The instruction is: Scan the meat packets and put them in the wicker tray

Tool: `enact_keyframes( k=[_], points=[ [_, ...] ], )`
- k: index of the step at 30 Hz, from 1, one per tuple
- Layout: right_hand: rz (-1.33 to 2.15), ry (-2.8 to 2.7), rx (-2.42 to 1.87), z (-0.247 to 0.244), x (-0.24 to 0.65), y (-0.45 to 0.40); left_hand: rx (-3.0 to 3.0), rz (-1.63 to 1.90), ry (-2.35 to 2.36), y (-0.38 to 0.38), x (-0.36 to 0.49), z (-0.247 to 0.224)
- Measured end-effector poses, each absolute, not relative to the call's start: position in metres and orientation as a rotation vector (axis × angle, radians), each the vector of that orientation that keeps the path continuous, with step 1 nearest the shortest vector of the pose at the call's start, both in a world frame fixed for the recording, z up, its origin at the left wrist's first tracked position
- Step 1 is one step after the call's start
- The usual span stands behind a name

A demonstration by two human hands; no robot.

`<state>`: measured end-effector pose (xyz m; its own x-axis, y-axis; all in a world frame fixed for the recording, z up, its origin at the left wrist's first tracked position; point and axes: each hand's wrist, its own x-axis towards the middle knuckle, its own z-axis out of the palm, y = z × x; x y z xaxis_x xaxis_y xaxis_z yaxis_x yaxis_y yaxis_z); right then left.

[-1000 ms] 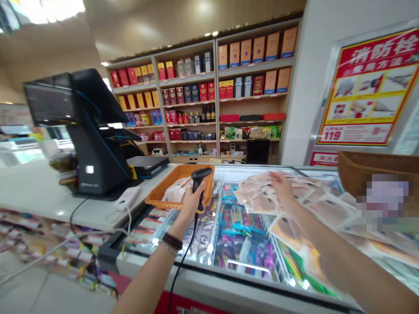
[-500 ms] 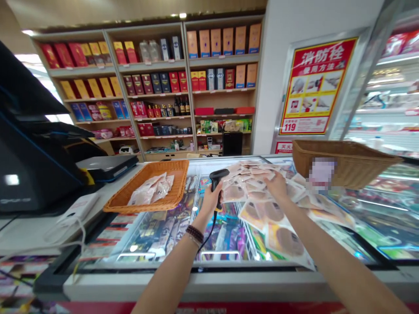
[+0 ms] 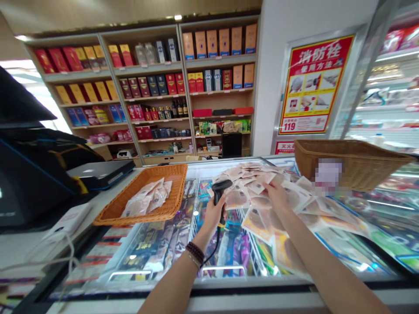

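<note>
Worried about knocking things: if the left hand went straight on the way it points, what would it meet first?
Probably the flat food packets spread on the freezer's glass lid, ahead of the left hand and the barcode scanner it holds. Depth is unclear; it may pass above them.

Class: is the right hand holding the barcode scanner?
No, the left hand grips the barcode scanner, while the right hand touches the flat packets.

barcode scanner point(image 3: 220, 188): glossy black plastic | basket tray point(image 3: 118, 197): rough woven wicker | meat packets point(image 3: 248, 205): shiny clear plastic | freezer lid point(image 3: 353, 244): smooth glass
</note>
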<state>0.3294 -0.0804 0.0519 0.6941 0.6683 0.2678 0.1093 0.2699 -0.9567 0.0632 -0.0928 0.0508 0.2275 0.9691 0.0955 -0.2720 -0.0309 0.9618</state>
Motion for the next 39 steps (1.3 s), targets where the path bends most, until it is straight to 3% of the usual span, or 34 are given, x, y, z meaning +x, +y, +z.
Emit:
enact_keyframes(
  k=[6,12,18,39],
  points=[
    [0.295,-0.762,-1.341,0.061,0.308,-0.103,1.19,1.163,0.745,-0.099,0.065,0.054],
    [0.666,-0.669,-1.083,0.059,0.281,-0.096,1.231,1.116,0.695,-0.107,0.064,0.063],
    [0.833,-0.595,-1.122,0.056,0.281,-0.091,1.229,1.079,0.689,-0.108,0.064,0.067],
    [0.824,-0.637,-1.119,0.05,0.281,-0.091,1.278,0.988,0.672,-0.088,0.071,0.039]
  ],
)
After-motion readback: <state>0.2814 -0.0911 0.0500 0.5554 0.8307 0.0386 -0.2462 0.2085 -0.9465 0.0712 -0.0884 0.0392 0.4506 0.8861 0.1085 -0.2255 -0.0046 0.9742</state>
